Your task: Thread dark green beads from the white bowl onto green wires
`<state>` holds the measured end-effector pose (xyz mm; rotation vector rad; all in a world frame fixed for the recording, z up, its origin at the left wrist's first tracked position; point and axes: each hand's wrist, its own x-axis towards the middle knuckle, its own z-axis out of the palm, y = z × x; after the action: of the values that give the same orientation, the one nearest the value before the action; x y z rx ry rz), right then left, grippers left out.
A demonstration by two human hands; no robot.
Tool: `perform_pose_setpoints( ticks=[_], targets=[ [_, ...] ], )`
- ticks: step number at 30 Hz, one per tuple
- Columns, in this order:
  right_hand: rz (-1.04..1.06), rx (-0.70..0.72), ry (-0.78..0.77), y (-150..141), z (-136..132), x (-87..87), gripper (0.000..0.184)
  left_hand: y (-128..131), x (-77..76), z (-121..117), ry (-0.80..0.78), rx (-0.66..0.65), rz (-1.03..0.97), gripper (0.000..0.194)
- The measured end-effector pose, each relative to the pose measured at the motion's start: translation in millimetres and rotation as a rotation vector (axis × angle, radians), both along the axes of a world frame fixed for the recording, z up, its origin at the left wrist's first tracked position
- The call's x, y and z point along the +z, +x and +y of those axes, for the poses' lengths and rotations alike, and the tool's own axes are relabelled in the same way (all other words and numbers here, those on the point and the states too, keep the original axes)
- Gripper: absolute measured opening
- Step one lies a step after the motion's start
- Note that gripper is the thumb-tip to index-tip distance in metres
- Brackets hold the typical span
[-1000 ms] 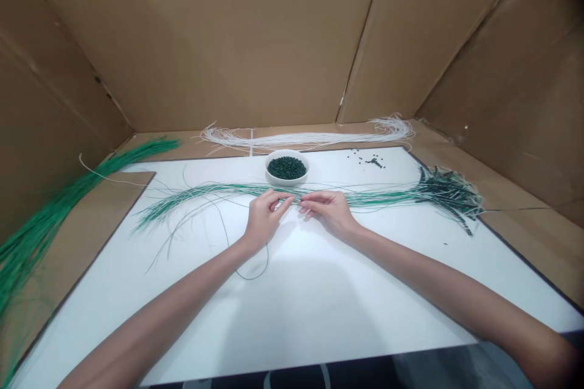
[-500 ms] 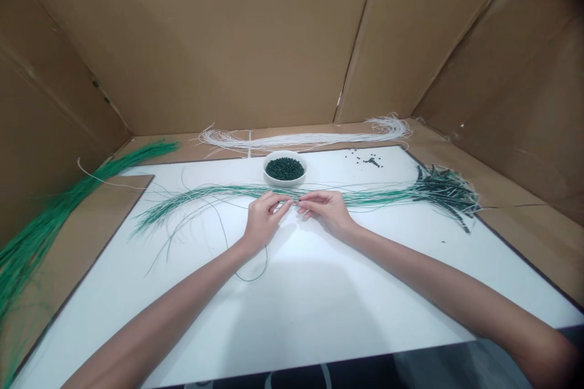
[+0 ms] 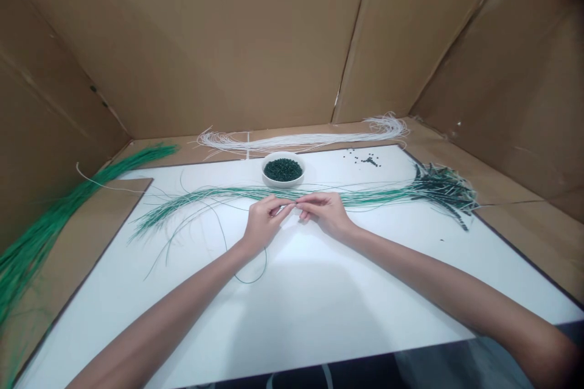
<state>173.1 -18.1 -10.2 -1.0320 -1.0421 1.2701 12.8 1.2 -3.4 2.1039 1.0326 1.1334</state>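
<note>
Both the left hand (image 3: 263,225) and right hand (image 3: 326,214) pinch green strands (image 3: 374,197), fingers (image 3: 285,203) meeting.

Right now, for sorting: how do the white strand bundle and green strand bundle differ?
The white strand bundle lies on cardboard behind the white board; the green strand bundle lies across the board. The white bundle looks bare; the green ends in dark beads. Both are long and thin.

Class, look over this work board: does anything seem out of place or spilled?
Loose dark green beads lie scattered on the white board, apart from the white bowl that holds the others, so they look spilled.
</note>
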Motion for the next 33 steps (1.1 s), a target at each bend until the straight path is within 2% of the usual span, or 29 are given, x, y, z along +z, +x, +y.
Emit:
perform_pose_setpoints(
  ticks=[11,21,33],
  targets=[
    [0.016,0.008,-0.004,-1.0,-1.4,3.2,0.021,0.1,-0.2,0.2,-0.004,0.005,0.002,0.02],
    [0.034,0.015,0.0,-0.5,1.0,-3.3,0.019,-0.3,-1.0,0.1,-0.004,0.003,0.005,0.021],
    [0.032,0.014,-0.01,-0.3,1.2,-2.6,0.021,-0.1,-1.9,0.6,0.036,0.01,0.032,0.02]
  ],
)
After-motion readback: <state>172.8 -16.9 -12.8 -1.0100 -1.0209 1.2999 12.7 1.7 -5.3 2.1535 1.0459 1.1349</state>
